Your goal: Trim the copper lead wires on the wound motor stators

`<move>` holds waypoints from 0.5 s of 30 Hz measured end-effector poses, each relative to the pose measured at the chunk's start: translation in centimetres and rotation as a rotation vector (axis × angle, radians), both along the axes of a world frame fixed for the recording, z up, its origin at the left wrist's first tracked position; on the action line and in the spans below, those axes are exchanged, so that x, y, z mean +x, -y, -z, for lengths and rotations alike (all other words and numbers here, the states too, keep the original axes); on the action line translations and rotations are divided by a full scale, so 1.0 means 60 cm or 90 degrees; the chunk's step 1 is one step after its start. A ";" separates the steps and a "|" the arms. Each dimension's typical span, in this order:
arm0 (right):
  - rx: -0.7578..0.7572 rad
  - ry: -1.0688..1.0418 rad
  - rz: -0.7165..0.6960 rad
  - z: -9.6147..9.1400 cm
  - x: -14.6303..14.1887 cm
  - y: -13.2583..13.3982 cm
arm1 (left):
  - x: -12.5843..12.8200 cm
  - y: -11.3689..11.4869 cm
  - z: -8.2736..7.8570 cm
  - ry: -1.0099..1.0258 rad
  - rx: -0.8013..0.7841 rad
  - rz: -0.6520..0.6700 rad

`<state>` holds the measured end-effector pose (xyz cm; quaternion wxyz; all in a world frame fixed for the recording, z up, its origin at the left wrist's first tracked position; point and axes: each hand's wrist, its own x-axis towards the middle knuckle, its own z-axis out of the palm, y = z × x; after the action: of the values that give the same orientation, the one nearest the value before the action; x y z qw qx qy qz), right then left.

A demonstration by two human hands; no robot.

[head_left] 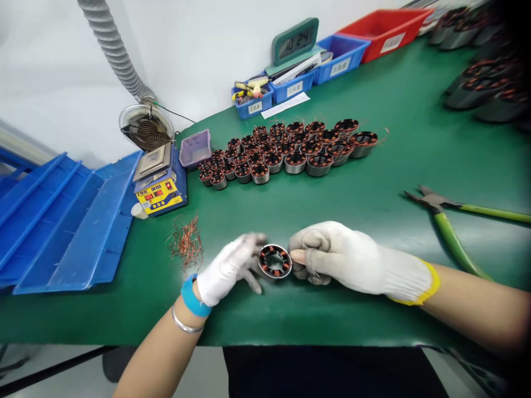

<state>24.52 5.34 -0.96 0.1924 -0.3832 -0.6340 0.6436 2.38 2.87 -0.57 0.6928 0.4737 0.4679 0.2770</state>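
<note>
Just above the green table, a motor stator [286,271], a metal ring with copper windings inside, is tilted so its open face shows. My right hand [336,254], in a white glove with a yellow cuff, is closed on its right edge, the bare thumb tip against the ring. My left hand [232,265], gloved in white with a blue band at the wrist, is at the ring's left side. Its thumb and fingers are spread and slightly blurred; whether they touch the ring I cannot tell. Cutting pliers [440,207] with green handles lie to the right.
Rows of similar stators [260,174] stand behind my hands, more at far right. Loose copper wire clippings [186,243] lie left, near a yellow-and-blue soldering unit [161,196] and blue trays [83,221]. Tool bins [340,67] and a clock [295,41] line the back.
</note>
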 end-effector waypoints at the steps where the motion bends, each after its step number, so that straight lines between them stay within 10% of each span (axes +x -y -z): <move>1: -0.005 -0.018 0.002 -0.001 0.001 0.001 | -0.001 0.002 -0.008 0.015 -0.052 0.039; 5: -0.040 -0.063 0.002 0.001 0.000 0.005 | 0.012 0.022 -0.021 0.034 0.015 -0.006; 12: -0.130 -0.188 0.071 -0.007 -0.005 0.009 | 0.017 0.049 -0.005 -0.216 0.798 -0.019; 15: -0.142 -0.204 0.057 -0.012 -0.004 0.014 | 0.017 0.054 -0.018 -0.220 0.883 0.002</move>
<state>24.28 4.51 -0.24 0.2760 -0.3225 -0.5025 0.7532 3.40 -0.39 0.54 0.1479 0.8431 0.2863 0.4306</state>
